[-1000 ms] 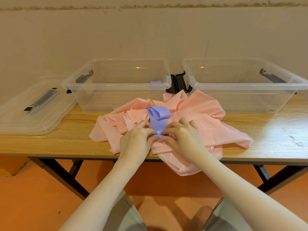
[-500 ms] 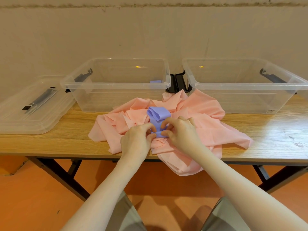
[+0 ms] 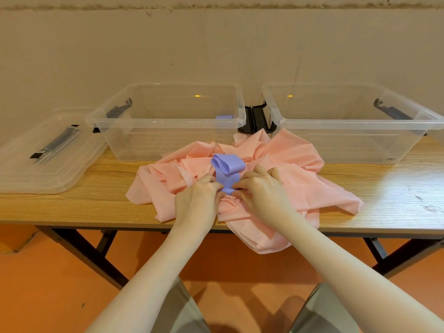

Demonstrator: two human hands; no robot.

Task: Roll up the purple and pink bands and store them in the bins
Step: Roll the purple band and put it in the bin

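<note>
Wooden table (image 3: 384, 200): two clear bins (image 3: 168, 121) (image 3: 348, 126) at 12 o'clock, lid (image 3: 43, 159) at 9, pink bands (image 3: 288, 179) heaped centre.

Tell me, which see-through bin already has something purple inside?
The left bin, the one next to the flat lid. A small purple roll sits in its far right corner. The right bin shows nothing inside.

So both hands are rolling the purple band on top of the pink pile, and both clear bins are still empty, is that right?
Not quite. The head view shows a purple roll already inside the left bin; only the right bin looks empty. The rest holds: both hands, left and right, pinch the purple band on the pink pile.
</note>
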